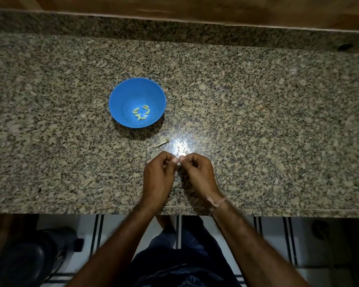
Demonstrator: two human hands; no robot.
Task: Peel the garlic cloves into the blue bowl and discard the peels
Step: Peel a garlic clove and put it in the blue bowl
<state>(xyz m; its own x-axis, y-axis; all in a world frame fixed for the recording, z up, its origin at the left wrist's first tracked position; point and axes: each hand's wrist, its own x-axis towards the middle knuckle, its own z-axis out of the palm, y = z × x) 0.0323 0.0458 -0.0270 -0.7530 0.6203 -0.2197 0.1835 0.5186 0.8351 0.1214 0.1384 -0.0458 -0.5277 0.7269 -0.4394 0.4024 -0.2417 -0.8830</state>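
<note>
Striped tile floor (274, 241) nearest, below front edge of speckled granite tabletop (278, 121). Just past that edge, left hand (159, 172) and right hand (197, 170) side by side, fingers curled, thumbs and fingertips of both pinching small pale piece (178, 164); too small to tell clove from skin. Pale band (219, 202) on right wrist. Beyond hands, loose garlic peel (161, 142) lying on stone. Farther back and left, blue bowl (137, 88) upright, peeled garlic cloves (141, 114) clustered at bottom. Wooden ledge (174, 9) along back.

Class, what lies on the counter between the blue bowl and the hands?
One garlic peel, touching neither blue bowl, left hand nor right hand, which pinch a garlic clove; otherwise bare granite counter. Head view.
</note>
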